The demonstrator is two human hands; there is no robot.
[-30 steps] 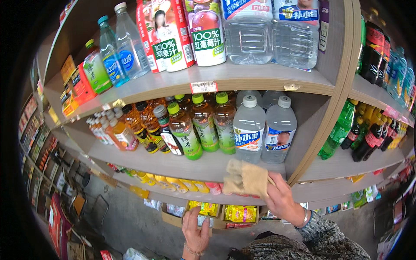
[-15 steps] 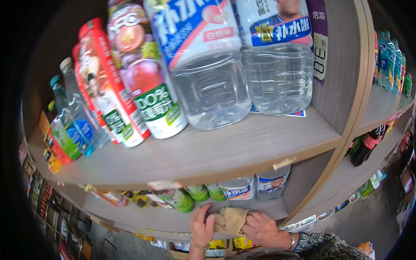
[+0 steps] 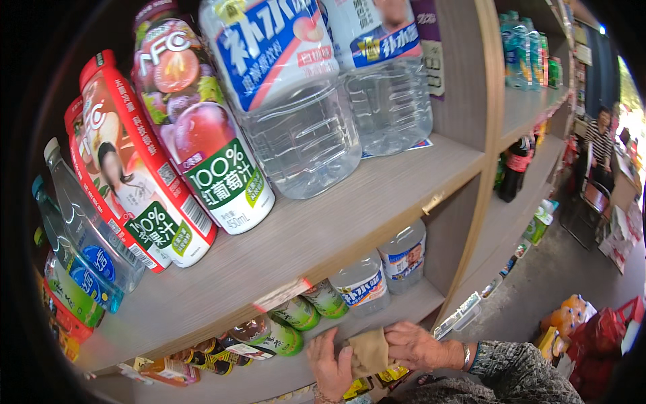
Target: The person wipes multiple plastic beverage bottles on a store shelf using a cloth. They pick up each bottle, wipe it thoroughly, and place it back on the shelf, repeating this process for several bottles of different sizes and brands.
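Note:
Low in the view, in front of the lower shelf (image 3: pixel 422 311), a folded tan cloth (image 3: pixel 369 355) is between my hands. My right hand (image 3: pixel 418 347) has its fingers curled onto the cloth and grips it. On the cloth's other side, my left hand (image 3: pixel 330 365) is upright with fingers stretched and thumb apart, the thumb close to the cloth edge. Whether the left thumb presses on the cloth, I cannot tell. Just beyond the hands stand a clear drink bottle (image 3: pixel 362 288), a second clear bottle (image 3: pixel 404 261) and several green containers (image 3: pixel 286 334).
Above, the upper shelf (image 3: pixel 323 236) holds large clear bottles (image 3: pixel 296 135), a grape juice bottle (image 3: pixel 195 148), a red juice bottle (image 3: pixel 138 175) and slimmer bottles (image 3: pixel 91 232). An upright divider (image 3: pixel 486 135) stands at right. Beyond it are a dark cola bottle (image 3: pixel 517 168) and a seated person (image 3: pixel 599 148).
My view has turned, so the shelves appear tilted and more of the room shows at right. Both hands remain at the cloth, slightly lower and further right in the picture.

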